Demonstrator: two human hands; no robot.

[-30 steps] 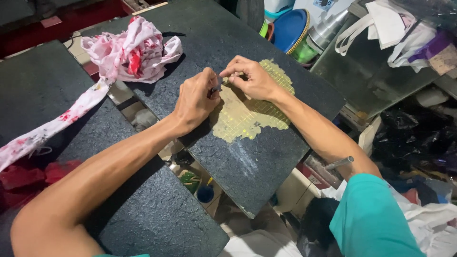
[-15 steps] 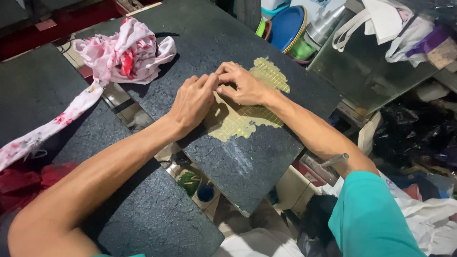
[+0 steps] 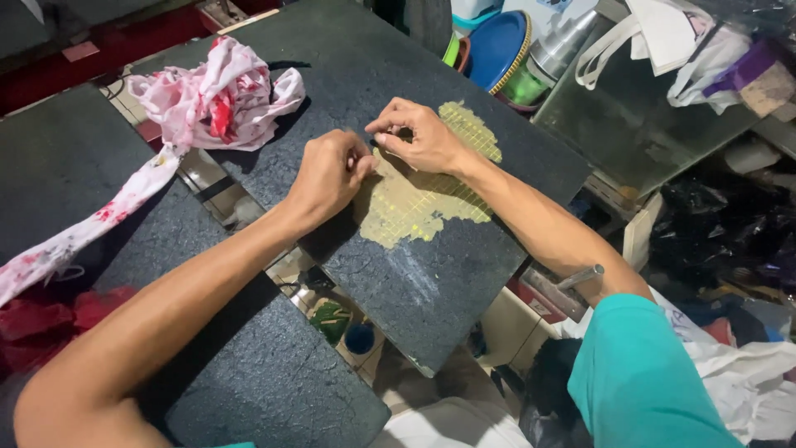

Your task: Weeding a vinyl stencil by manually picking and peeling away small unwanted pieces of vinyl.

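A dark stone slab [image 3: 448,274] lies tilted in front of me, with a yellow patch of gridded mesh and dried glue [image 3: 419,207] on its middle. My left hand [image 3: 332,172] rests on the slab at the patch's left edge, fingers curled in a pinch. My right hand [image 3: 419,137] sits just right of it, thumb and forefinger pinched at the patch's upper edge. The fingertips of both hands nearly meet. Whatever they pinch is too small to see.
A crumpled white and red cloth [image 3: 217,95] lies on the slab's far left, trailing down left. A second dark slab [image 3: 249,373] is at lower left. Blue and green bowls [image 3: 496,46], a glass pane [image 3: 638,124] and bags crowd the right.
Both hands have stayed together at the patch's upper left edge, shifting slightly; the view has moved a little.
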